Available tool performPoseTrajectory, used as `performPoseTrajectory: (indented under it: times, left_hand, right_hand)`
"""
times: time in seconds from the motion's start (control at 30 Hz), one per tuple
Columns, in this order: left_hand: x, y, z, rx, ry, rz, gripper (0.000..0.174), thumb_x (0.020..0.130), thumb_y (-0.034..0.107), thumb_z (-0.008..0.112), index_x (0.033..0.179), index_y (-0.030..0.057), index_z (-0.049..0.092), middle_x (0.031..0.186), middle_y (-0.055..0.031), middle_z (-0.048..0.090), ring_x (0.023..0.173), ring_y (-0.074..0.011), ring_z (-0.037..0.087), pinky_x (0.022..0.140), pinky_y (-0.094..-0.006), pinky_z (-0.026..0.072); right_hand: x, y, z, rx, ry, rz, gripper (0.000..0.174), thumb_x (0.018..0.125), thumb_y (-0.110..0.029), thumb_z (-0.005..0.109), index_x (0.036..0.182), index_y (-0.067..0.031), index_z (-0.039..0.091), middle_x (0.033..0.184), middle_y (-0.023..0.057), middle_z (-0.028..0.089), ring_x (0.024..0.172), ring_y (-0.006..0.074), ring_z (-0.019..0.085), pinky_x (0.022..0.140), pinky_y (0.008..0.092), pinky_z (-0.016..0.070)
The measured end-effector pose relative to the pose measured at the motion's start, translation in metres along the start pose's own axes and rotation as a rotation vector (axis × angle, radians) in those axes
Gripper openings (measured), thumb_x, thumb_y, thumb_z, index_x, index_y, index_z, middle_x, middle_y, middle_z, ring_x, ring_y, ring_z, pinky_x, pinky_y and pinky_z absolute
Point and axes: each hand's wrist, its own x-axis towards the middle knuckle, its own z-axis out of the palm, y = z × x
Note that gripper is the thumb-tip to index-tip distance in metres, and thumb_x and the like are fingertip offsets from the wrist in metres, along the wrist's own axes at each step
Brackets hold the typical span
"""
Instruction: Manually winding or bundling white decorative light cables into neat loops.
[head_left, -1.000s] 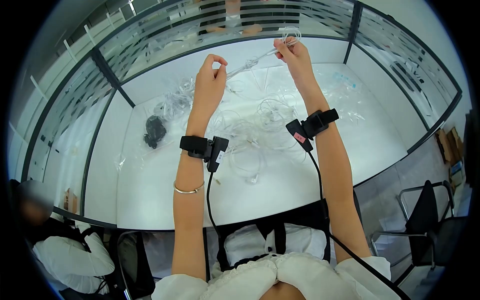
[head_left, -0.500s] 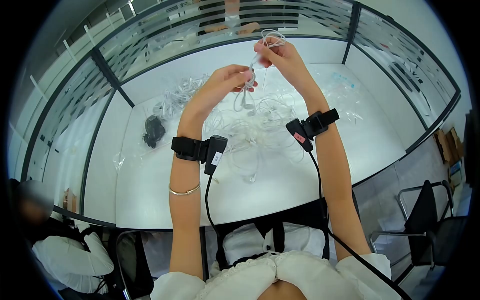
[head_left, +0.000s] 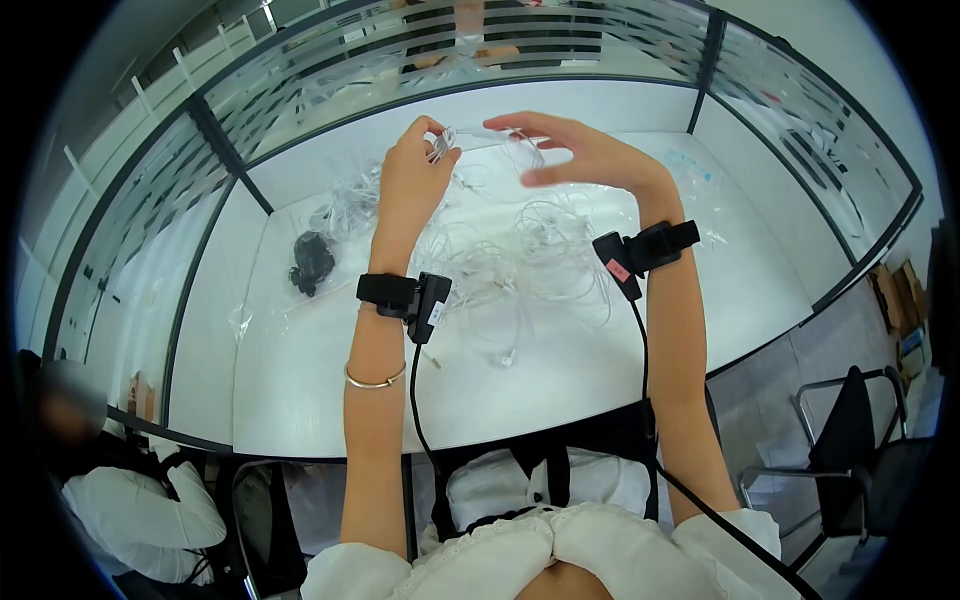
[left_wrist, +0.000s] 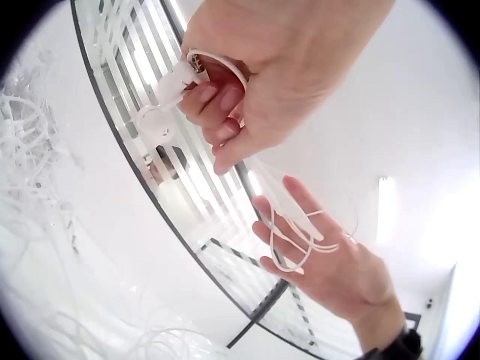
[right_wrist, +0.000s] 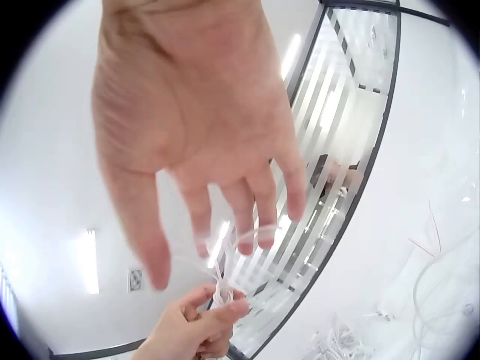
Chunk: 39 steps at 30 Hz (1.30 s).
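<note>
A white partition with striped glazing [head_left: 600,105] is enclosing the far edge and sides of the white bench [head_left: 310,390]. Loose white cables [head_left: 550,228] are spreading across the middle of the bench; a denser cable heap [head_left: 350,208] is lying toward its far left. The right hand [head_left: 590,158] is extending above the bench, fingers spread wide; whether they are touching the thin cable loops beside them cannot be determined. The left hand [head_left: 412,185] is gripping a white cable bundle [head_left: 440,145] in curled fingers, above the bench. A black bundle [head_left: 312,262] is resting beside the heap.
</note>
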Motion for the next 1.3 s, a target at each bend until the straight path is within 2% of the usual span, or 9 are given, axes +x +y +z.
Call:
performPoseTrajectory:
  times: [0.03, 0.13, 0.27, 0.43, 0.63, 0.87, 0.93, 1.03, 1.3]
  left_hand:
    - [-0.001, 0.000, 0.000, 0.044, 0.024, 0.019, 0.026, 0.074, 0.013, 0.069, 0.095, 0.0045, 0.055, 0.058, -0.0103, 0.055, 0.051, -0.0209, 0.052, 0.051, -0.0320, 0.0381]
    - [-0.004, -0.001, 0.003, 0.133, 0.062, 0.071, 0.026, 0.072, 0.010, 0.070, 0.093, 0.0042, 0.055, 0.053, -0.0088, 0.048, 0.049, -0.0175, 0.045, 0.050, -0.0299, 0.0356]
    - [-0.006, 0.008, 0.009, 0.067, -0.020, 0.165, 0.023, 0.073, 0.009, 0.070, 0.090, 0.0037, 0.055, 0.053, -0.0097, 0.048, 0.049, -0.0189, 0.046, 0.050, -0.0301, 0.0367]
    - [-0.007, 0.023, 0.011, -0.011, -0.118, 0.136, 0.024, 0.074, 0.009, 0.070, 0.091, 0.0057, 0.053, 0.054, -0.0081, 0.053, 0.050, -0.0152, 0.047, 0.051, -0.0280, 0.0361]
    - [-0.007, 0.028, 0.002, -0.034, -0.205, 0.119, 0.032, 0.075, 0.009, 0.071, 0.100, 0.0078, 0.050, 0.054, -0.0027, 0.049, 0.052, -0.0106, 0.043, 0.051, -0.0258, 0.0343]
    - [-0.011, 0.030, 0.009, -0.192, -0.200, 0.124, 0.024, 0.086, 0.011, 0.060, 0.106, 0.0077, 0.047, 0.057, -0.0011, 0.043, 0.056, -0.0091, 0.038, 0.055, -0.0239, 0.0341]
    - [-0.010, 0.031, 0.008, -0.168, -0.203, 0.129, 0.022, 0.089, 0.009, 0.054, 0.108, 0.0076, 0.044, 0.058, -0.0011, 0.045, 0.057, -0.0093, 0.037, 0.058, -0.0238, 0.0358]
    - [-0.009, 0.033, 0.005, -0.167, -0.213, 0.102, 0.018, 0.089, 0.010, 0.054, 0.104, 0.0073, 0.044, 0.058, -0.0013, 0.047, 0.057, -0.0097, 0.036, 0.059, -0.0248, 0.0364]
    - [-0.010, 0.041, 0.000, -0.214, -0.265, 0.120, 0.014, 0.089, 0.009, 0.053, 0.099, 0.0075, 0.044, 0.057, 0.0008, 0.047, 0.055, -0.0076, 0.033, 0.053, -0.0233, 0.0305]
  right_hand:
    - [-0.004, -0.002, -0.001, -0.001, -0.091, 0.021, 0.071, 0.076, -0.037, 0.067, 0.137, -0.0116, 0.040, 0.138, 0.0076, 0.042, 0.124, 0.0231, 0.041, 0.105, 0.0419, 0.0290]
    - [-0.002, -0.001, 0.000, 0.093, -0.058, 0.006, 0.068, 0.079, -0.038, 0.062, 0.137, -0.0112, 0.039, 0.137, 0.0063, 0.043, 0.123, 0.0227, 0.042, 0.105, 0.0402, 0.0299]
    - [0.012, 0.015, 0.008, 0.205, 0.146, 0.111, 0.041, 0.092, -0.033, 0.049, 0.121, -0.0061, 0.056, 0.121, 0.0081, 0.057, 0.114, 0.0183, 0.049, 0.099, 0.0307, 0.0337]
    - [0.022, 0.025, 0.024, 0.264, 0.051, 0.115, 0.034, 0.092, -0.032, 0.050, 0.089, -0.0019, 0.064, 0.083, 0.0031, 0.063, 0.082, 0.0102, 0.052, 0.074, 0.0232, 0.0398]
    - [0.019, 0.024, 0.027, 0.365, 0.013, 0.217, 0.032, 0.094, -0.031, 0.047, 0.088, -0.0039, 0.062, 0.072, 0.0016, 0.060, 0.067, 0.0090, 0.056, 0.065, 0.0225, 0.0397]
    - [0.028, 0.048, 0.039, 0.528, 0.426, 0.341, 0.037, 0.091, -0.034, 0.051, 0.076, -0.0008, 0.060, 0.056, -0.0023, 0.048, 0.055, 0.0094, 0.051, 0.052, 0.0222, 0.0404]
    - [0.033, 0.047, 0.046, 0.190, 0.672, 0.305, 0.046, 0.088, -0.037, 0.052, 0.065, 0.0021, 0.058, 0.053, 0.0077, 0.052, 0.049, 0.0170, 0.047, 0.050, 0.0333, 0.0385]
    - [0.035, 0.043, 0.043, -0.121, 0.740, 0.338, 0.048, 0.087, -0.038, 0.053, 0.062, 0.0034, 0.057, 0.050, 0.0159, 0.047, 0.047, 0.0267, 0.045, 0.050, 0.0362, 0.0375]
    - [0.028, 0.049, 0.027, -0.120, 0.713, 0.309, 0.044, 0.083, -0.035, 0.057, 0.062, 0.0037, 0.056, 0.049, 0.0134, 0.045, 0.046, 0.0226, 0.043, 0.049, 0.0345, 0.0370]
